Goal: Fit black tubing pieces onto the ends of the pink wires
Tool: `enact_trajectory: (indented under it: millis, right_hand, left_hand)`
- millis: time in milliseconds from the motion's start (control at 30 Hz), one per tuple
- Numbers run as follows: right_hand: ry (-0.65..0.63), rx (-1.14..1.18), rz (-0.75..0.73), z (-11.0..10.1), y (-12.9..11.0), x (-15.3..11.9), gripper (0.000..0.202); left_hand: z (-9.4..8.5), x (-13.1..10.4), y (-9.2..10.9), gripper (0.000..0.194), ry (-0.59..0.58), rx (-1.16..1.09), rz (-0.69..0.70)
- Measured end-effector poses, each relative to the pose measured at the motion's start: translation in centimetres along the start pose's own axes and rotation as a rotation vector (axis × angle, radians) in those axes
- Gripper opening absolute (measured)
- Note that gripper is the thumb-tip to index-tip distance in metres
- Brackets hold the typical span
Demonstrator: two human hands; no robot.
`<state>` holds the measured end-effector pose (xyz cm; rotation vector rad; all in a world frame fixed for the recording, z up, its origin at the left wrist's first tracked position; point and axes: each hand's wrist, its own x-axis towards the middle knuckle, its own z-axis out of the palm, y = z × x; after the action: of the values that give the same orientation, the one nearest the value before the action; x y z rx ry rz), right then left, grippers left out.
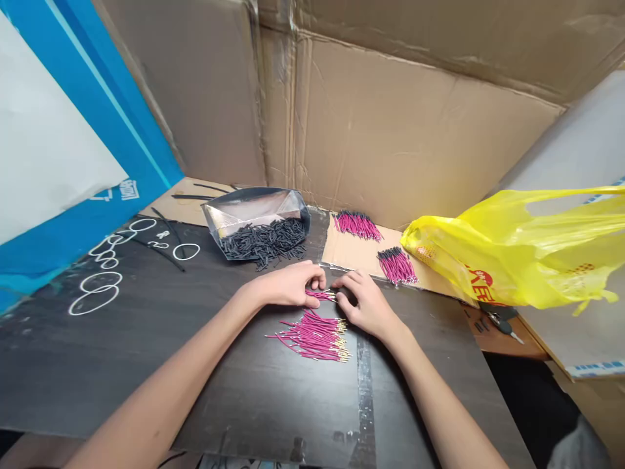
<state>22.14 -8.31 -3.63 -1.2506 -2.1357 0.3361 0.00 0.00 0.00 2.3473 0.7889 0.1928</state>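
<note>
My left hand (pixel 297 285) is closed, its thumb and curled fingers round a small bundle of magenta wires (pixel 319 296) just above the dark tabletop. The metal ends of that bundle point right. Beside those ends is my right hand (pixel 365 303), its bent fingers and thumb apart, with nothing visible gripped between them. Whether its fingertips touch the wire ends is hard to tell. Just below both hands lies a larger pile of magenta wires (pixel 312 335), gold-coloured tips to the right. Behind my left hand, an open silvery bag (pixel 258 202) holds many short black tubes (pixel 263 240).
On a cardboard strip (pixel 336 251) at the right lie two bunches of magenta wires with black ends (pixel 359 225). A yellow plastic bag (pixel 517 247) overhangs it. White rings (pixel 95 293) and black tubing lie left. Cardboard walls (pixel 390 130) stand behind.
</note>
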Motion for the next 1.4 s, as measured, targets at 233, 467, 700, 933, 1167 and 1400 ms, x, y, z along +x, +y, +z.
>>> enact_trajectory:
  millis: [233, 467, 700, 933, 1167, 1400]
  right_hand:
    - [-0.008, -0.014, 0.005, 0.5, 0.3, -0.1, 0.028]
    - [-0.05, -0.038, -0.015, 0.4, 0.6, 0.0, 0.019]
    - [-0.045, -0.033, 0.001, 0.4, 0.5, -0.1, 0.013]
    - [-0.009, -0.167, 0.049, 1.7, 0.5, 0.2, 0.01]
    - [0.243, 0.11, 0.113, 1.6, -0.3, 0.2, 0.013]
    - [0.21, 0.242, 0.014, 1.6, -1.7, 0.2, 0.013]
  left_hand:
    - [1.1, 0.3, 0.6, 0.004, 0.007, 0.072, 0.005]
    - [0.7, 0.1, 0.3, 0.019, -0.022, 0.074, 0.001]
    - [-0.3, 0.5, -0.2, 0.023, -0.04, -0.128, -0.054]
    - [-0.2, 1.0, -1.3, 0.027, -0.045, -0.357, -0.047]
    - [-0.1, 1.1, -1.6, 0.03, -0.065, -0.4, -0.035]
    - [-0.1, 1.2, -1.7, 0.036, -0.083, -0.422, -0.018]
